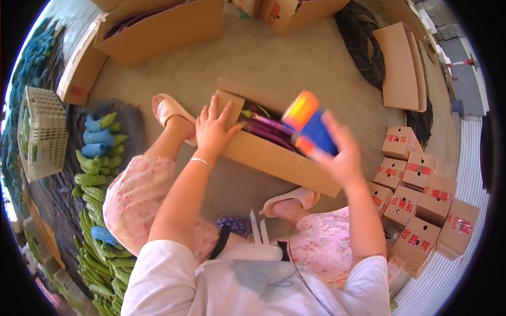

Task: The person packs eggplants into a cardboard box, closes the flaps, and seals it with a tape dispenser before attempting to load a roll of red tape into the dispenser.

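Note:
An open cardboard box [274, 155] lies on the concrete floor in front of me, with long purple eggplants [266, 128] inside. My left hand [213, 129] rests flat on the box's near left corner, fingers spread. My right hand [340, 152] is raised over the box's right end and grips a blurred orange and blue tape dispenser [308, 124]. My feet in pale sandals [168, 109] sit on either side of the box.
Green vegetables, some in blue foam netting [97, 158], are piled at the left beside a white plastic crate [42, 131]. Several small printed cartons [421, 200] are stacked at the right. More open cardboard boxes [163, 26] and flattened cardboard [400, 66] lie farther away.

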`<state>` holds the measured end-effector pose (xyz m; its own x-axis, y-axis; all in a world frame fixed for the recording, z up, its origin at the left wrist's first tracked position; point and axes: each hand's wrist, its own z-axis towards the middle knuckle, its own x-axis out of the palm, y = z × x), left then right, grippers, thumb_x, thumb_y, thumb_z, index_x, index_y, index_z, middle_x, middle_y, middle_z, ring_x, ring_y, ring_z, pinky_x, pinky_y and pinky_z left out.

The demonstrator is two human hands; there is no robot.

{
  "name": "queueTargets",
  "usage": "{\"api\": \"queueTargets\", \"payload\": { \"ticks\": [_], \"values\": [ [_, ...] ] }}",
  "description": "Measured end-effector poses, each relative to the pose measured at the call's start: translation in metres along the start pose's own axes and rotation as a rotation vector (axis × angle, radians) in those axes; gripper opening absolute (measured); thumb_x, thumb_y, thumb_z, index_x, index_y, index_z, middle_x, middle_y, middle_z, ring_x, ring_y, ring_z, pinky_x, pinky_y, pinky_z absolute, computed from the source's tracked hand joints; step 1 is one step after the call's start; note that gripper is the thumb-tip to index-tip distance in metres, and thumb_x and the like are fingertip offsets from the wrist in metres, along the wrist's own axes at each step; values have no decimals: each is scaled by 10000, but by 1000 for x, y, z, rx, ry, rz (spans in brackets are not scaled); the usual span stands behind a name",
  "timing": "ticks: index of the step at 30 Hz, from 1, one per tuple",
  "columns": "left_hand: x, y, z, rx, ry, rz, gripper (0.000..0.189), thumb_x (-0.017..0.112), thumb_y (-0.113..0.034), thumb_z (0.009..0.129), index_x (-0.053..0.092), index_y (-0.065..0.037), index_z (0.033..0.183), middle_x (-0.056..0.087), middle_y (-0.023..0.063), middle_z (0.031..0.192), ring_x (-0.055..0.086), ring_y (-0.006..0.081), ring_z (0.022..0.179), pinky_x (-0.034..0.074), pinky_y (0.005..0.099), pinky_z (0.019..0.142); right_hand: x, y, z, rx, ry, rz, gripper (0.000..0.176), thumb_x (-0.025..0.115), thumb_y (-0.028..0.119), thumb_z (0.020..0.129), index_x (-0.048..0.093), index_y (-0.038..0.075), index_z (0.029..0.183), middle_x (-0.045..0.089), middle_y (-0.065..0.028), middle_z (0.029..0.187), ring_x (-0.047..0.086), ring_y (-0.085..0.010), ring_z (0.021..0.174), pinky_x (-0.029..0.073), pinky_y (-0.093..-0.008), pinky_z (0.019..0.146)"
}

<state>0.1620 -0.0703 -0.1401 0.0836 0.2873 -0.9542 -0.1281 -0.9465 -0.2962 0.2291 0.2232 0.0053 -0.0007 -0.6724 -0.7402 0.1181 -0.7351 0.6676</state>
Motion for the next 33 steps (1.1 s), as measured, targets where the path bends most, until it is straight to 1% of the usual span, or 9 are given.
{"api": "queueTargets", "payload": {
  "ticks": [4, 6, 12, 15, 17, 18, 21, 25, 33],
  "values": [
    [-2, 0, -2, 12, -1, -48, 669, 674, -488, 796, 453, -300, 1399, 246, 103, 1549, 374, 372, 1309, 395, 478, 1019, -20, -2, 88, 215, -120, 249, 718, 744, 214, 760, 463, 106, 1411, 644, -118, 1132, 601, -143, 996, 468, -298, 888],
    [-4, 1, -2, -6, 26, -71, 666, 677, -482, 795, 460, -292, 1395, 243, 101, 1549, 378, 370, 1304, 402, 476, 1015, -13, -8, 101, 530, 261, 288, 693, 718, 194, 776, 459, 92, 1410, 645, -137, 1153, 602, -142, 1001, 467, -297, 892],
    [11, 13, -1, -39, -91, -247, 534, 654, -375, 839, 522, -203, 1328, 380, 110, 1480, 467, 333, 1248, 432, 401, 991, 57, -9, 28, 521, 328, -47, 711, 707, 257, 737, 476, 140, 1399, 638, -204, 1162, 636, -299, 1052, 487, -362, 897],
    [25, 29, 0, -151, -271, -511, 497, 601, -344, 879, 497, -142, 1321, 518, 145, 1359, 538, 347, 1173, 450, 396, 964, 75, -1, -2, 333, 132, -213, 713, 718, 284, 740, 469, 223, 1405, 636, -160, 1040, 637, -320, 965, 500, -394, 839],
    [15, 27, 9, -560, -209, -995, 512, 547, -347, 916, 435, -91, 1345, 577, 174, 1277, 566, 369, 1126, 456, 418, 947, 77, -9, -19, 307, 89, -158, 728, 721, 274, 735, 458, 225, 1412, 627, -148, 1017, 637, -314, 939, 502, -398, 829],
    [0, 22, 11, -484, 49, -709, 543, 531, -390, 930, 400, -69, 1348, 590, 185, 1245, 572, 356, 1122, 470, 425, 910, 75, -12, -22, 265, 38, -108, 743, 724, 265, 731, 448, 228, 1420, 618, -137, 994, 638, -308, 913, 504, -403, 819],
    [-10, 22, 13, -324, 217, -504, 559, 543, -417, 922, 407, -70, 1340, 588, 197, 1231, 581, 348, 1103, 473, 429, 892, 69, -9, -19, 226, 79, -90, 742, 744, 240, 709, 476, 234, 1401, 615, -115, 1008, 639, -285, 880, 518, -389, 784],
    [-2, 30, 12, -337, 204, -590, 566, 574, -423, 905, 427, -78, 1329, 591, 198, 1205, 591, 347, 1078, 477, 432, 879, 77, 37, 16, 3, 202, -83, 726, 762, 215, 691, 513, 241, 1373, 600, -96, 995, 633, -266, 836, 529, -370, 731],
    [26, 40, 5, -214, -270, -620, 379, 685, -246, 815, 599, -42, 1123, 559, 193, 1184, 518, 369, 1120, 425, 427, 964, 133, 9, 36, -437, 156, -91, 737, 779, 165, 630, 552, 241, 1327, 553, -102, 916, 601, -269, 758, 520, -371, 652]
  ]
}}
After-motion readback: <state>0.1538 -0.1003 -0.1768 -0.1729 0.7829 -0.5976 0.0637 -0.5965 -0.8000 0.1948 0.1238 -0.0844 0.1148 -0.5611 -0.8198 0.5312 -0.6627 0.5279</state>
